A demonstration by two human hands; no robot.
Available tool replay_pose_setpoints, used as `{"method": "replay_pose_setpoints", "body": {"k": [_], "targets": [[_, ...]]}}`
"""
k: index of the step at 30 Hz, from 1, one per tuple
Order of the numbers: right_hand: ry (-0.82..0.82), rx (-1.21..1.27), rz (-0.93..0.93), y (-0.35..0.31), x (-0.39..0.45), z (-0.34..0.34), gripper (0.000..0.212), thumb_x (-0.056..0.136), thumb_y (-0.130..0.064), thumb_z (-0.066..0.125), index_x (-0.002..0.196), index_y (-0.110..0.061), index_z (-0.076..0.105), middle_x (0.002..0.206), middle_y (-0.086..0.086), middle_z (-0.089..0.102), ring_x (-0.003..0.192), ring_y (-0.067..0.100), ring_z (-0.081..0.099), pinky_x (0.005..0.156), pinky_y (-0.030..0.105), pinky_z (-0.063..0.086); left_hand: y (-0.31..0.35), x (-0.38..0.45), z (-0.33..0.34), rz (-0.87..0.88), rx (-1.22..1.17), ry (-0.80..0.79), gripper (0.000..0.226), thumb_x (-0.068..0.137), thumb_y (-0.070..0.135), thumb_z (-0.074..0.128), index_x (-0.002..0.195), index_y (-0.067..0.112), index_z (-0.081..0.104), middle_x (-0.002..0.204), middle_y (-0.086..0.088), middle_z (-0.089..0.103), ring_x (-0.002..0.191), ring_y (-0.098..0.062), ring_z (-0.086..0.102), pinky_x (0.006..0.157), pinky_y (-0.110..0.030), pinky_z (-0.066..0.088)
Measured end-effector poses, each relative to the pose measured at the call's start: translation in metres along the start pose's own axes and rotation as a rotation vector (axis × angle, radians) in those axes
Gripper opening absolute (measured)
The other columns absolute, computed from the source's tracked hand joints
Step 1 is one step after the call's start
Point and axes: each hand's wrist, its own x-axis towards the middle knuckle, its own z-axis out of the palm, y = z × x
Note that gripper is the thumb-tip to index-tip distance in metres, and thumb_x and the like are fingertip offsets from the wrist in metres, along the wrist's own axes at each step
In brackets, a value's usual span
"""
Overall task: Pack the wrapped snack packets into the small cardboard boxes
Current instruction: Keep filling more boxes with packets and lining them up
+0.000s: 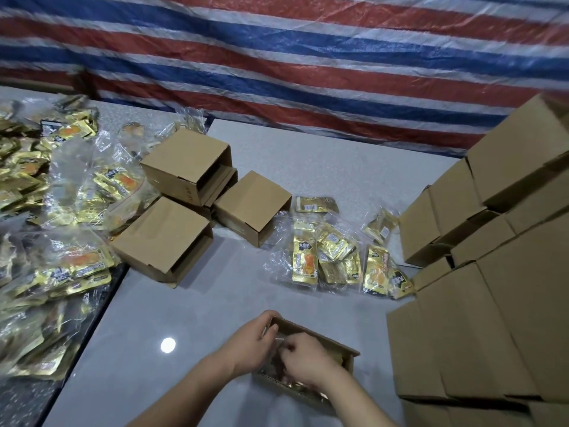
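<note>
Along the right edge of the grey counter (308,167) rises a tall stack of small cardboard boxes (498,282), plain brown, piled several high and reaching the bottom of the view. Over on the left side spreads a wide heap of snack packets (52,229), shiny gold pouches with orange pictures and dark labels, many bundled in clear plastic bags; the heap runs over the counter's left edge onto a darker surface. Between the two lie three empty boxes (187,204) tipped on their sides with their open mouths facing right and toward the viewer, two of them touching and one resting partly on the others. Just right of these, near the foot of the stack, lies a smaller group of bagged packets (335,254), flat on the counter, gold with orange print. Nearest the viewer sits an open box (320,331), upright with its top open, gold wrapping showing inside at its near edge. Both hands are at this box. The left hand (249,343) has its fingers curled over the box's far left corner, gripping the rim. The right hand (304,359) reaches down into the box with fingers bent, pressing on clear plastic and packets inside; whether it actually pinches a packet cannot be told. Behind the counter hangs a red, white and blue striped tarpaulin (277,57).
</note>
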Motion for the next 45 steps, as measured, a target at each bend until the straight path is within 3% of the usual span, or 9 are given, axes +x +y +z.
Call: {"method": "replay_pose_setpoints", "body": {"k": [9,11,14,16,18,27,30,36,45], "targets": [[-0.197,-0.087,0.075,-0.011,-0.011,-0.018,0.033,0.099,-0.035,0.032,0.094,-0.016,0.058,0.102,0.011,0.063,0.091,0.024,0.057,0.078,0.032,0.043,0.004,0.016,-0.005,0.011,0.164,-0.02,0.018,0.106,0.024,0.041,0.118,0.019,0.052,0.109,-0.005,0.065,0.099,-0.019,0.06,0.091,-0.036,0.047],[-0.079,-0.112,0.007,-0.004,-0.026,-0.021,0.033,0.096,-0.036,0.038,0.083,-0.015,0.059,0.097,0.011,0.066,0.088,0.026,0.061,0.074,0.034,0.047,0.011,0.025,-0.004,0.039,0.237,-0.086,0.018,0.106,0.023,0.041,0.118,0.019,0.052,0.11,-0.004,0.063,0.1,-0.019,0.059,0.09,-0.034,0.046],[0.389,-0.104,-0.059,0.022,-0.05,-0.033,0.022,0.093,-0.036,0.048,0.089,-0.02,0.063,0.094,0.0,0.067,0.091,0.022,0.063,0.077,0.034,0.05,0.035,0.043,0.002,0.158,0.368,-0.181,0.014,0.104,0.024,0.042,0.112,0.02,0.053,0.11,-0.001,0.063,0.098,-0.019,0.058,0.085,-0.033,0.045],[0.616,-0.24,-0.051,0.042,-0.059,-0.048,0.024,0.094,-0.031,0.053,0.117,-0.027,0.059,0.116,-0.005,0.059,0.11,0.018,0.057,0.094,0.034,0.047,0.056,0.059,0.01,0.236,0.466,-0.227,0.017,0.104,0.026,0.042,0.114,0.019,0.054,0.113,-0.002,0.062,0.103,-0.022,0.058,0.084,-0.034,0.044],[0.621,-0.325,0.058,0.058,-0.063,-0.059,0.053,0.095,-0.027,0.053,0.144,-0.023,0.036,0.133,-0.002,0.051,0.123,0.022,0.051,0.099,0.036,0.044,0.078,0.073,0.022,0.277,0.537,-0.237,0.024,0.105,0.032,0.04,0.12,0.019,0.054,0.118,-0.004,0.063,0.107,-0.026,0.059,0.081,-0.035,0.043],[0.624,-0.39,0.268,0.099,-0.071,-0.064,0.024,0.099,-0.017,0.043,0.121,-0.019,0.053,0.11,0.003,0.071,0.105,0.023,0.069,0.083,0.034,0.052,0.094,0.044,0.084,-0.048,0.246,0.317,0.081,0.095,0.058,0.049,0.155,0.011,0.025,0.158,-0.009,0.033,0.144,-0.026,0.033,0.117,-0.038,0.03],[0.695,-0.405,0.344,0.108,-0.072,-0.07,0.024,0.102,-0.014,0.04,0.122,-0.02,0.052,0.112,-0.001,0.071,0.106,0.017,0.069,0.084,0.032,0.053,0.091,0.022,0.104,-0.322,-0.065,0.067,0.107,0.087,0.071,0.053,0.159,0.009,0.004,0.162,-0.011,0.027,0.147,-0.028,0.032,0.114,-0.032,0.031],[0.776,-0.286,0.317,0.107,-0.07,-0.072,0.023,0.101,-0.015,0.039,0.121,-0.02,0.049,0.125,-0.001,0.058,0.117,0.017,0.06,0.092,0.029,0.046,0.12,0.034,0.126,-0.382,-0.216,-0.203,0.059,0.1,0.057,0.033,0.148,0.023,0.036,0.137,-0.007,0.05,0.104,-0.027,0.056,0.073,-0.044,0.062],[0.71,-0.081,0.194,0.11,-0.062,-0.089,0.028,0.098,-0.02,0.044,0.122,-0.015,0.056,0.125,0.006,0.055,0.119,0.026,0.052,0.097,0.035,0.041,0.137,0.075,0.149,-0.255,-0.102,-0.25,0.062,0.102,0.053,0.026,0.153,0.018,0.033,0.145,-0.018,0.051,0.127,-0.035,0.053,0.104,-0.046,0.048]]}}
